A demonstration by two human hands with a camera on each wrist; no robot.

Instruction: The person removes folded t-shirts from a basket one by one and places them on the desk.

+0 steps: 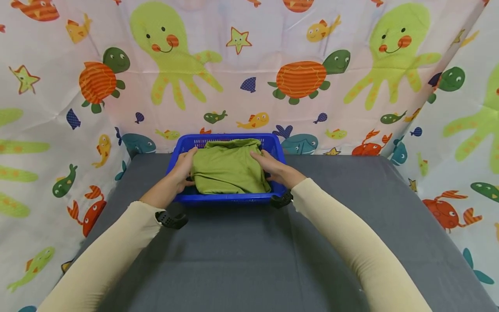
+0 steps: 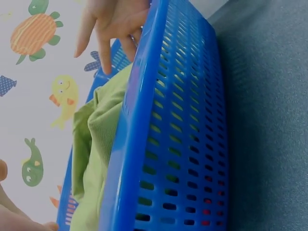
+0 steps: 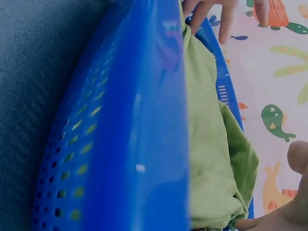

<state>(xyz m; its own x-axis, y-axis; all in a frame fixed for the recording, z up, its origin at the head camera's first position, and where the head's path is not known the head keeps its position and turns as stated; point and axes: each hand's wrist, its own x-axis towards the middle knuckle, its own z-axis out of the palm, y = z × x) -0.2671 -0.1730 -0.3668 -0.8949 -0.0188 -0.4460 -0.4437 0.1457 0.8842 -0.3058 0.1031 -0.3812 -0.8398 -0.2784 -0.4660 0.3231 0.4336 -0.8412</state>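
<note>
A green cloth (image 1: 231, 167), folded into a loose bundle, lies inside a blue plastic basket (image 1: 228, 198). My left hand (image 1: 182, 171) is at the bundle's left side, within the basket, its fingers fairly straight. On the opposite side, my right hand (image 1: 276, 168) reaches in with its thumb over the cloth's upper right edge. The left wrist view shows that right hand (image 2: 115, 24) with fingers spread and loosely extended. In the right wrist view the left hand's fingers (image 3: 226, 21) point down beside the cloth. Whether the fingertips press the cloth cannot be made out.
The basket stands at the back of a grey-covered table (image 1: 241, 260), close to a curtain (image 1: 249, 65) printed with sea animals. Similar printed cloth hangs on both sides. Small red spots (image 2: 206, 211) show through the basket's lower holes. Dark straps are on both wrists.
</note>
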